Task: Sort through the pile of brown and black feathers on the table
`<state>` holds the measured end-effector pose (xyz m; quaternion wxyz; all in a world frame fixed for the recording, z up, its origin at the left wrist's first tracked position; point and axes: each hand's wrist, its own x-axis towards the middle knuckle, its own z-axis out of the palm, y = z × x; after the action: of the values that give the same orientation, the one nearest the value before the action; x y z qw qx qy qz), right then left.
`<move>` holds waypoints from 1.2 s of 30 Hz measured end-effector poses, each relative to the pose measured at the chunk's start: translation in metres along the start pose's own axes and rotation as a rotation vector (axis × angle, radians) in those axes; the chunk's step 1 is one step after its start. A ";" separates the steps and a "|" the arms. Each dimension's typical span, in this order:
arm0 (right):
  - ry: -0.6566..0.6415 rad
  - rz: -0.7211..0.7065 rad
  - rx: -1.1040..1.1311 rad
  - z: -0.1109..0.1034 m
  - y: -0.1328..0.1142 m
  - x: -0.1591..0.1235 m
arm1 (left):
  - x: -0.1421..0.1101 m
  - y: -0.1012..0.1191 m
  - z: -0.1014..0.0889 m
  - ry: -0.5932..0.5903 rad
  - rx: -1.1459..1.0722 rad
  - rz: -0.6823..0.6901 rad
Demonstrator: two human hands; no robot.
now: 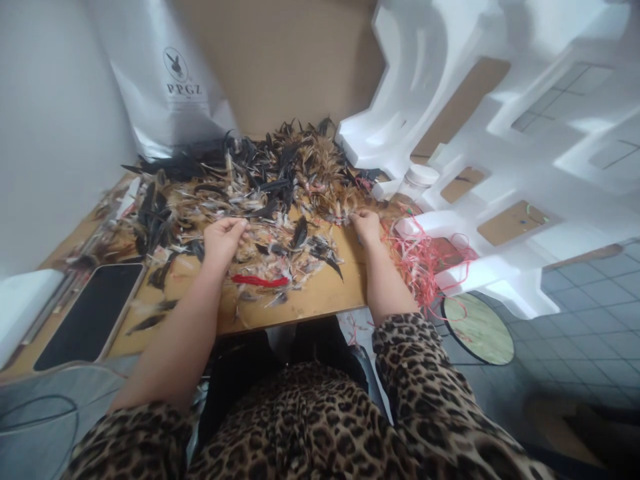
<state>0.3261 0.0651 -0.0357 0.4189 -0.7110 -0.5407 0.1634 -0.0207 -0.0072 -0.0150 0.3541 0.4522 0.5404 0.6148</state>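
A wide heap of brown and black feathers (220, 193) covers the wooden table (330, 293). At the heap's near left side is my left hand (223, 239), its thumb and fingers pinched together; whatever lies between them is too small to make out. My right hand (367, 227) is at the heap's right side with its fingertips closed at the brown feathers (345, 203), and its grip is partly hidden. A red strip (261, 281) lies on the loose feathers between both hands, nearer the table's front edge.
A phone (90, 317) lies at the table's left. Behind the feathers stands a silvery bag (170, 100). White moulded foam pieces (390, 107) lean at the right, around a white-lidded jar (417, 181). Tangled pink string (425, 257) hangs over the right edge, above a round stool (477, 328).
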 end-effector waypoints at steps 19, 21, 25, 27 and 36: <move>0.080 -0.390 0.394 -0.002 -0.096 -0.039 | 0.012 0.002 -0.015 0.223 -0.076 0.060; -0.095 -0.464 0.334 0.008 -0.114 -0.048 | 0.013 0.001 -0.016 0.227 -0.088 0.064; -0.408 -0.579 0.104 0.037 -0.144 -0.064 | 0.012 0.000 -0.016 0.220 -0.100 0.074; -0.521 -0.634 -0.039 0.054 -0.155 -0.072 | 0.012 0.000 -0.016 0.219 -0.101 0.080; -0.497 -0.703 -0.621 0.100 -0.172 -0.095 | 0.012 0.000 -0.016 0.213 -0.074 0.060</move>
<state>0.1148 0.0319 0.0165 0.0772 -0.5173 -0.8522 0.0089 -0.0397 -0.0017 -0.0129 0.2925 0.3868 0.5383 0.6893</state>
